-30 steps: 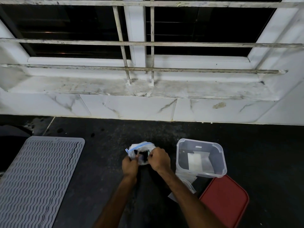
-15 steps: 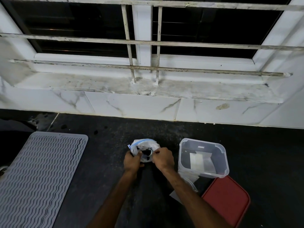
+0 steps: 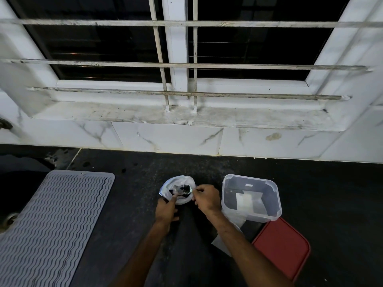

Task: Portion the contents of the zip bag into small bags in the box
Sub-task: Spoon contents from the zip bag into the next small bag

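A clear zip bag [image 3: 179, 184] with a blue seal strip stands on the dark counter, its mouth spread open and dark contents showing inside. My left hand [image 3: 165, 210] grips the bag's near-left rim. My right hand [image 3: 206, 198] pinches the right rim. Just to the right stands a clear plastic box [image 3: 251, 196] with flat small bags [image 3: 245, 201] lying on its bottom. More clear small bags [image 3: 234, 222] lie on the counter under my right forearm, partly hidden.
A red lid [image 3: 283, 247] lies in front of the box at the right. A grey ribbed mat [image 3: 49, 220] covers the counter's left part. A white tiled wall and a barred window sill [image 3: 186, 117] close off the back.
Both hands have pulled the bag's mouth wider apart, so the dark contents show more. My left hand has slid lower on the bag. The camera view has tilted upward slightly.
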{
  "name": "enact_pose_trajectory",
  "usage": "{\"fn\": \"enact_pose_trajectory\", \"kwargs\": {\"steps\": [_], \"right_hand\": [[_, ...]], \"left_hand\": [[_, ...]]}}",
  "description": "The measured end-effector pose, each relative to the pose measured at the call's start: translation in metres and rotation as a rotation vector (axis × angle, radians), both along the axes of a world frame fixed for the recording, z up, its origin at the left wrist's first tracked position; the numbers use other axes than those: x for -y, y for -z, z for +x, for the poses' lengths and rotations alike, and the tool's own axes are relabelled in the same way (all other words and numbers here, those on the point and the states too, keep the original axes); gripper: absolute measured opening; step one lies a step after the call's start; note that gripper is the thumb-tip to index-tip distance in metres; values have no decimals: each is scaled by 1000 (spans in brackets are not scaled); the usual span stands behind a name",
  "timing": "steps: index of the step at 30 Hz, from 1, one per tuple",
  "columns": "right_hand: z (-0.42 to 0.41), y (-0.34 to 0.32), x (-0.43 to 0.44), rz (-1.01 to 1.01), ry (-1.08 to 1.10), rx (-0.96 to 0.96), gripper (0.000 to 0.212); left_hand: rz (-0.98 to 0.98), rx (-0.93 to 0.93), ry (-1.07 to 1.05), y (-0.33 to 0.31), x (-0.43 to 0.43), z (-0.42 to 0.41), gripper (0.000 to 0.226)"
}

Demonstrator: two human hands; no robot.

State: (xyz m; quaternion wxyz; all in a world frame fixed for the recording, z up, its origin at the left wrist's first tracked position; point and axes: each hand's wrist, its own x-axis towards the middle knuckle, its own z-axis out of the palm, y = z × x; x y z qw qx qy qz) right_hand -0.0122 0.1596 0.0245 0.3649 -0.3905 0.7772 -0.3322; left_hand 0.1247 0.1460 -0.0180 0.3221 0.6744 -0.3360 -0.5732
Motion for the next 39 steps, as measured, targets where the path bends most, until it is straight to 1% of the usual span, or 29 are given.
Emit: {"fn": "enact_pose_trajectory", "kwargs": {"steps": [2,4,6,7,9,12,14,15,17,19,21,23,26,27,30,32,35,39], "right_hand": [[2,-4,1,-14,-108,-148,15],[4,-5,1,-11,-177,-304,16],[4,-4,-1,-11,-188,-368,16],[3,-3,-3,-2,-177,-351,15],[2,-1,-7,34,-109,-203,17],[-1,-9,-12,88,63,178,25],[-4,-19,-14,137,132,425,19],[-7,-26,-14,165,142,510,16],[-12,-39,-16,206,140,615,14],[-14,-53,-18,199,134,691,14],[-18,-68,-22,166,115,731,13],[-28,-78,-28,143,82,734,12],[-53,-86,-45,108,47,703,9],[-64,-87,-54,94,50,696,9],[-91,-89,-81,59,55,655,10],[-105,-87,-97,63,62,619,9],[-119,-81,-114,97,72,584,7],[-122,-74,-129,102,63,566,10]], "left_hand": [[-9,18,22,-3,-5,1,23],[-16,48,31,-3,-8,0,21],[-28,69,21,-4,-11,-1,22],[-34,74,9,-7,-13,-1,24],[-40,82,0,-7,-15,-2,26],[-22,111,0,-7,-19,-1,35],[-15,163,-52,-9,-24,1,43],[-34,193,-87,-11,-28,2,44],[-90,229,-150,-18,-42,1,42],[-161,256,-167,-22,-61,-7,32],[-234,270,-104,-21,-83,-21,25],[-281,250,13,-18,-105,-41,29],[-340,290,235,-13,-127,-71,64],[-349,306,292,-13,-132,-82,72],[-324,317,323,-17,-140,-109,91],[-320,381,316,-17,-144,-121,99],[-312,433,312,-10,-147,-129,82],[-280,384,266,4,-150,-126,57]]}}
